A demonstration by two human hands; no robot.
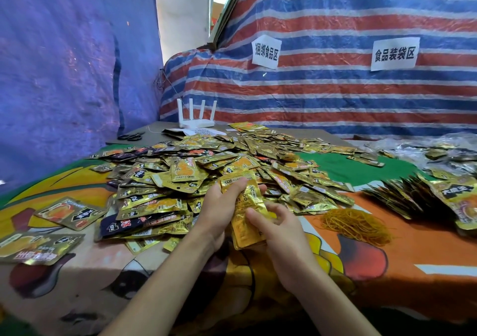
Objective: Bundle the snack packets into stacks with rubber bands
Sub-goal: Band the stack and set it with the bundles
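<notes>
Closest in, the left hand [219, 206] and the right hand [281, 232] share one short stack of gold foil snack packets [249, 204], held just above the counter [387, 258], which is spread with a cartoon-printed cloth. The left fingers [240, 184] curl round the upper half of the stack. The right thumb and fingers pinch its lower part, so both hands are closed on it and neither is free. No band shows on the stack, so the step in hand looks like squaring it up before banding. To do that well, tap the long edges level against the counter so no packet pokes out, and clamp the middle firmly, because foil slides easily and a loose stack will fan apart. One hand should then take the whole grip while the other reaches for a band. The tangled heap of thin yellow rubber bands [357, 223] lies near the right hand, to its right. Pick out a single band, as they cling together in clumps. Beyond the hands spreads the big loose pile of gold and black snack packets [196, 170], and to the right a leaning row of gathered packets [402, 196]. Farther back lie black scissors [130, 136] and a white four-antenna router [196, 121], in front of a red, white and blue striped tarpaulin [335, 90].
</notes>
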